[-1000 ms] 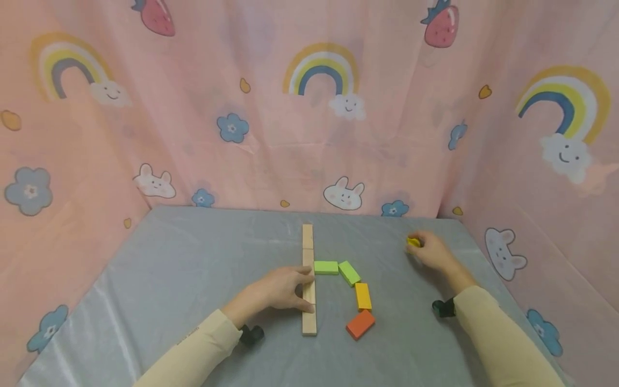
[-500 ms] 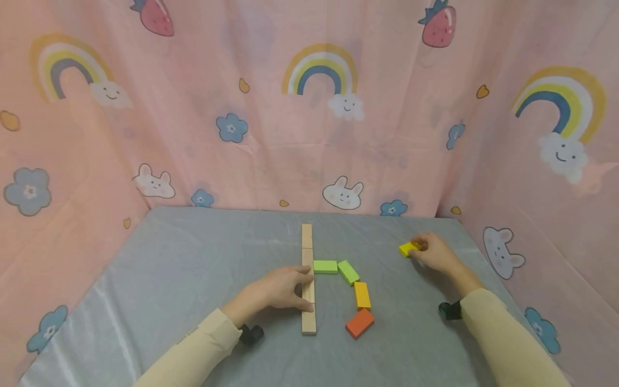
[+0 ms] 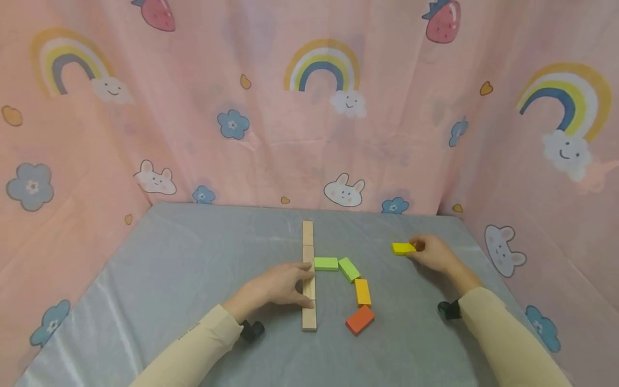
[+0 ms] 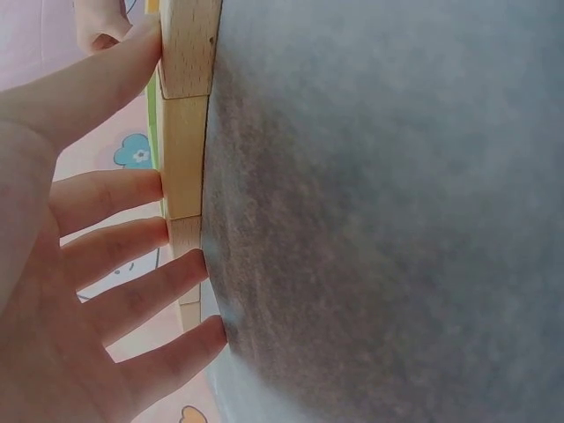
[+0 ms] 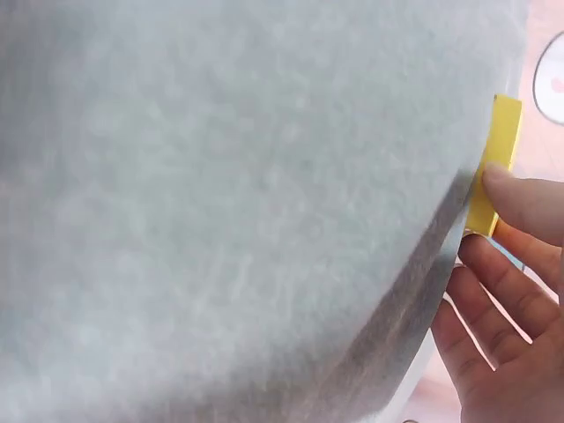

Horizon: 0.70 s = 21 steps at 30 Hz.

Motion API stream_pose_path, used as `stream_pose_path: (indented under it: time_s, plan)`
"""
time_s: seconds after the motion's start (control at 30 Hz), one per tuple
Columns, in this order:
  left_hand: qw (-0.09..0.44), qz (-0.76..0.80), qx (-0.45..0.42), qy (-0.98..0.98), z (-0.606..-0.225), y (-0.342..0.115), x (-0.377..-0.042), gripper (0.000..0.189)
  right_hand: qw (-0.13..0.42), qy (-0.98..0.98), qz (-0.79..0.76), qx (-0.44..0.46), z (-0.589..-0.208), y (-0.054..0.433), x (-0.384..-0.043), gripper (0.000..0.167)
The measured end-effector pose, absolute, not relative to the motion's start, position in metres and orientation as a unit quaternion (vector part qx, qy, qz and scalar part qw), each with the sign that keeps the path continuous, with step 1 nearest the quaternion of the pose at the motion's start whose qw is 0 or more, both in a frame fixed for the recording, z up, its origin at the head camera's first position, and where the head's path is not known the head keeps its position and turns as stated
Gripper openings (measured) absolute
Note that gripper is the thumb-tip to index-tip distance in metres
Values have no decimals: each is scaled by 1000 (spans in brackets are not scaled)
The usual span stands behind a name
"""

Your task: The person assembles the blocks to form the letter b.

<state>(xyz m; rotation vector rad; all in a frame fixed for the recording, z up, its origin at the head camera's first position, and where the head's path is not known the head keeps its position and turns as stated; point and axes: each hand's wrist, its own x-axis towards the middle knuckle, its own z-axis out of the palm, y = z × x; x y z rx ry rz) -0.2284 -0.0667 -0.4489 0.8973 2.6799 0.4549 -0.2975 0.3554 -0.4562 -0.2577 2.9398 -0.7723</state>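
A straight row of pale wooden blocks lies on the grey cloth, running away from me. My left hand rests its thumb and fingertips along the row; in the left wrist view the fingers are spread and fairly straight against the wooden blocks. To the right, my right hand pinches one end of a yellow block between thumb and fingers, at the cloth. The right wrist view shows the thumb on the yellow block, the other fingers below it.
From the wooden row curves a chain: a light green block, a second green block, an orange-yellow block and a red-orange block. A pink patterned curtain stands behind and at both sides of the grey-covered table.
The yellow block has shifted left and turned, showing more of its top past my right fingers. My right hand has moved slightly. My left hand stays on the wooden row.
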Motion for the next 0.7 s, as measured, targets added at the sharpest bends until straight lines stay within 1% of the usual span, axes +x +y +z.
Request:
stream_pose_path:
  time_s: [0.17, 0.43, 0.7]
  plan:
    - [140, 158, 308, 928, -450, -66, -229, 77, 48, 963, -248, -91, -453, 348, -295, 44]
    - [147, 164, 308, 925, -447, -66, -229, 78, 68, 963, -252, -74, -452, 340, -287, 46]
    - [145, 169, 311, 924, -447, -68, -228, 78, 44, 959, -266, -91, -440, 323, -267, 44]
